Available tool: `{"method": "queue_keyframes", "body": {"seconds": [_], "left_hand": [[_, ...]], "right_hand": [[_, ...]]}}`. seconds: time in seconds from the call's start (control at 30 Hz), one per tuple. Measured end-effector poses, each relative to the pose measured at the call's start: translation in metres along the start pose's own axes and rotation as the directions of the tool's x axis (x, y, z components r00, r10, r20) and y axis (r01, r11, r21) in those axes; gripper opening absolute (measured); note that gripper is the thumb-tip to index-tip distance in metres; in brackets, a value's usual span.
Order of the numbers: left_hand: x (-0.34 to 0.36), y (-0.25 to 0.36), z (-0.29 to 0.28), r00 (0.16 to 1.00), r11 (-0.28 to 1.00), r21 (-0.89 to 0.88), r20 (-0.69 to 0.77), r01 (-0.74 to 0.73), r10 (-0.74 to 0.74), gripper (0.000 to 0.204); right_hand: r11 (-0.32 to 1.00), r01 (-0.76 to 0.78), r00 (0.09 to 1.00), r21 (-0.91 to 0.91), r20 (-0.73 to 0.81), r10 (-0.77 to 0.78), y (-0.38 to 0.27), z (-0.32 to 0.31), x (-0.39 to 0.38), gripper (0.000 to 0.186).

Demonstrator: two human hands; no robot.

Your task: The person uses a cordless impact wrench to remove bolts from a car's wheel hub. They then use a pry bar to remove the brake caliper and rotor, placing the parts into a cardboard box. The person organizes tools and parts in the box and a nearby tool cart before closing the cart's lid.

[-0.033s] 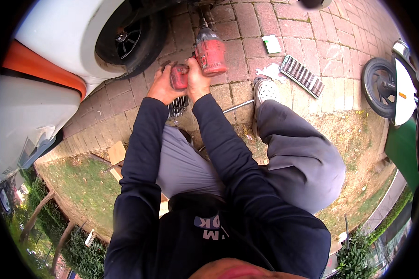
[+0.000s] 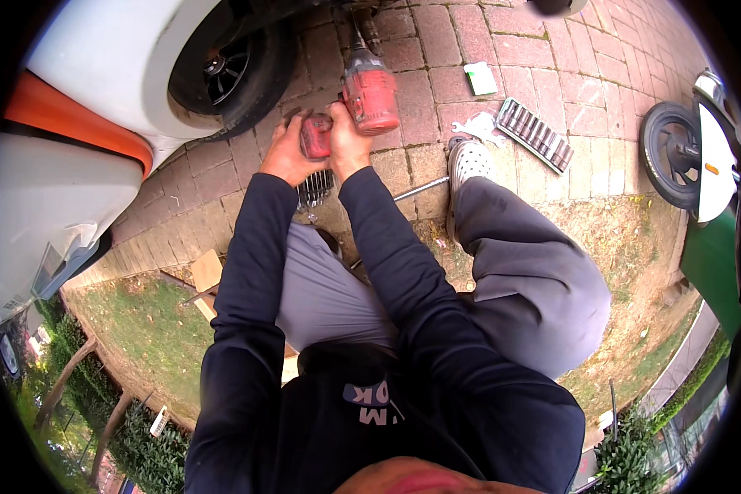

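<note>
A red cordless impact wrench (image 2: 370, 100) is held in both hands, its dark nose pointing away from me toward the underside of the white vehicle. My right hand (image 2: 350, 140) is closed round its handle. My left hand (image 2: 288, 155) grips the red battery base (image 2: 315, 137) from the left. The nose reaches dark metal parts (image 2: 364, 29) at the top edge; whether it sits on a fastener there I cannot tell. Just below my hands, a row of metal tools (image 2: 314, 189) lies on the paving, partly covered by my wrists.
The vehicle's wheel (image 2: 235, 74) stands left of my hands. To the right lie a socket tray (image 2: 535, 136), a white-and-green packet (image 2: 480, 78), a pale crumpled thing (image 2: 479, 126) and a metal bar (image 2: 421, 189). Another wheel (image 2: 671, 155) stands far right.
The impact wrench has shifted very slightly to the left, with both hands still on it. Nothing else has visibly moved.
</note>
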State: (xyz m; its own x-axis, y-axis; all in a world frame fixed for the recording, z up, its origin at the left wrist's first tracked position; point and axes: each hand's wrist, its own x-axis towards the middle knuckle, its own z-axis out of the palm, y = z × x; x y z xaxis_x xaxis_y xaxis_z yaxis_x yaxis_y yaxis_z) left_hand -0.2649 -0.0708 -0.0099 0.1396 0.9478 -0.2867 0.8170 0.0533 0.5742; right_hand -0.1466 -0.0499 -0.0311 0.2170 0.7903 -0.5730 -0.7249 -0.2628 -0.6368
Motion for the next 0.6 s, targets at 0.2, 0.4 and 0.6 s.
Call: {"method": "queue_keyframes", "body": {"seconds": [0.2, 0.4, 0.6], "left_hand": [[-0.009, 0.014, -0.014, 0.99, 0.982, 0.186, -0.139, 0.012, 0.014, 0.11], [-0.036, 0.082, -0.068, 0.829, 0.933, 0.346, -0.491, -0.096, 0.267, 0.098], [-0.024, 0.031, -0.049, 0.962, 1.0, 0.01, -0.273, 0.014, -0.011, 0.105]], "right_hand": [[0.91, -0.302, 0.936, 0.283, 0.271, 0.227, 0.0, -0.017, 0.02, 0.009], [0.583, -0.566, 0.82, 0.583, 0.47, 0.326, -0.015, 0.008, 0.001, 0.016], [0.971, -0.213, 0.971, 0.109, 0.136, 0.198, -0.013, -0.019, 0.019, 0.008]]}}
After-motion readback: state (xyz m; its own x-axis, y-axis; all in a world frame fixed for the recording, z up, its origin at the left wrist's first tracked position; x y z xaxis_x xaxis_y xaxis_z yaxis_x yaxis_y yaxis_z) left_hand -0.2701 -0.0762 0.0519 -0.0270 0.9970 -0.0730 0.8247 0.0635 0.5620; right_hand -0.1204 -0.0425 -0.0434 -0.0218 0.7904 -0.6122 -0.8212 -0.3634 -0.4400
